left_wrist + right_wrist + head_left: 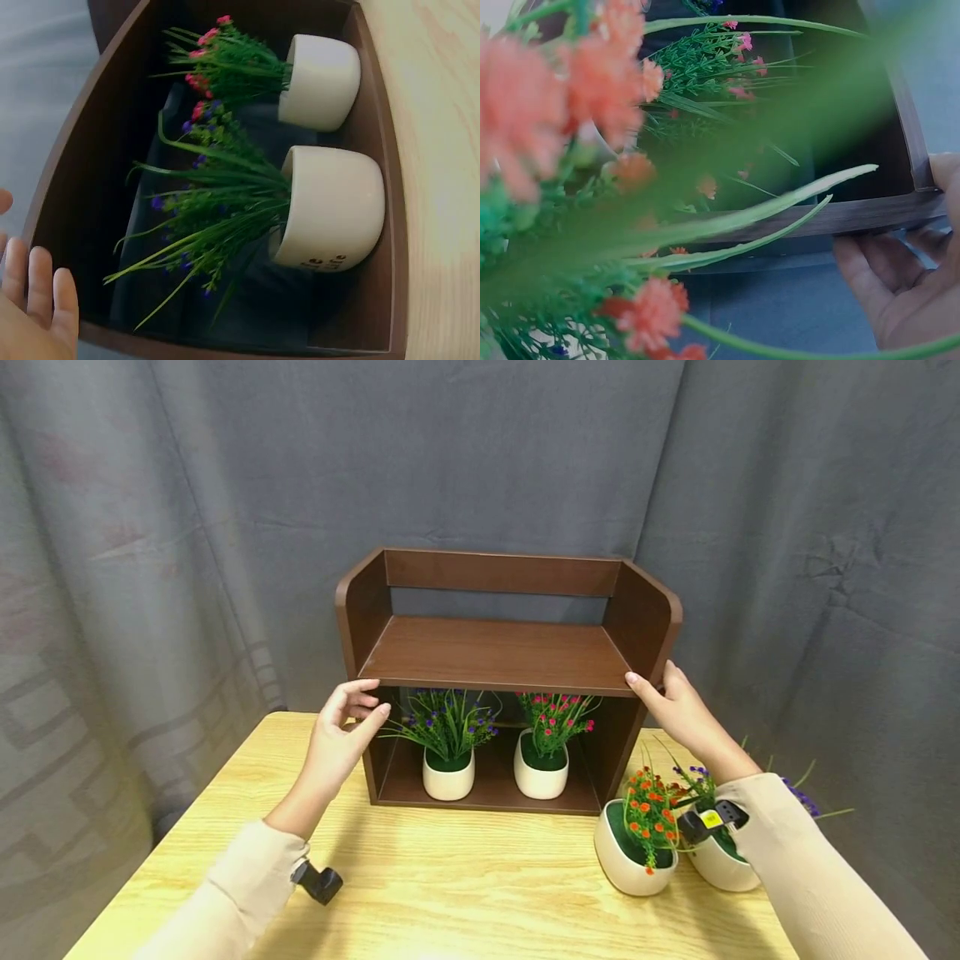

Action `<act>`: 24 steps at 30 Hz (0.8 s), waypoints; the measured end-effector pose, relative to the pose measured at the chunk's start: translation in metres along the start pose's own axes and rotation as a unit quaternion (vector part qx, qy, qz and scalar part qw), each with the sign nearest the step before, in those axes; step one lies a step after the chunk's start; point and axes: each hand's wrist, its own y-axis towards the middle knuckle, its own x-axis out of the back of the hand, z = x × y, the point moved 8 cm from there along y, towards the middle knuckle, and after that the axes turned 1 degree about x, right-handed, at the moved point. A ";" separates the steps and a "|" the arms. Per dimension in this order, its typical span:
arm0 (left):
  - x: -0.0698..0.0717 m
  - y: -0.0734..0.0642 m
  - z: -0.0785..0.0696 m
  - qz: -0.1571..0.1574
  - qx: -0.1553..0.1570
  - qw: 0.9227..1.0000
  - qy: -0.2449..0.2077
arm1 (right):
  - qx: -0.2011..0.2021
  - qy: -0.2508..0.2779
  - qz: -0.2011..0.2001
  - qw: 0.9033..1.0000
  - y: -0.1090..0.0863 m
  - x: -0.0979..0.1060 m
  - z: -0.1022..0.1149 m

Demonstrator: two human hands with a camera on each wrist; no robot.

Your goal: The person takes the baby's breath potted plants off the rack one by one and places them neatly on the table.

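Observation:
A dark brown two-tier wooden shelf (495,647) stands on the table. My left hand (345,722) is at its front left edge, index fingertip by the middle board and thumb apart; the left wrist view shows its fingers (39,281) fairly straight. My right hand (686,710) grips the right side panel, thumb on the middle board's front corner and other fingers round the outer side. In the lower tier stand two white pots, one with purple-flowered grass (448,781) and one with pink flowers (542,777).
A white pot with orange flowers (633,868) stands on the table (450,893) at the shelf's front right. Behind it is another white pot with purple flowers (723,864), partly hidden by my right sleeve. Grey curtains (510,452) hang behind the shelf.

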 end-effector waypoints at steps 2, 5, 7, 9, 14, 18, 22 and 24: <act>-0.010 -0.003 0.001 0.032 -0.010 0.999 0.015 | -0.001 0.001 0.001 1.000 0.000 0.000 0.000; -0.026 -0.007 0.003 0.092 -0.041 0.994 0.048 | -0.004 0.002 0.001 1.000 -0.001 0.000 0.000; -0.036 -0.011 0.005 0.131 -0.058 0.987 0.066 | -0.003 0.003 0.000 1.000 -0.001 -0.001 0.001; -0.045 -0.014 0.007 0.164 -0.069 0.981 0.075 | -0.002 0.003 0.000 1.000 0.000 -0.001 0.001; -0.062 -0.020 0.013 0.217 -0.073 0.971 0.075 | 0.001 0.001 -0.005 1.000 -0.002 -0.001 0.003; -0.077 -0.024 0.017 0.252 -0.068 0.963 0.072 | 0.003 0.000 -0.008 1.000 -0.002 0.000 0.002; -0.093 -0.029 0.022 0.288 -0.067 0.952 0.074 | 0.005 0.000 -0.006 1.000 -0.002 -0.001 0.002; -0.101 -0.032 0.025 0.305 -0.067 0.947 0.073 | 0.005 -0.002 -0.007 1.000 -0.002 -0.001 0.003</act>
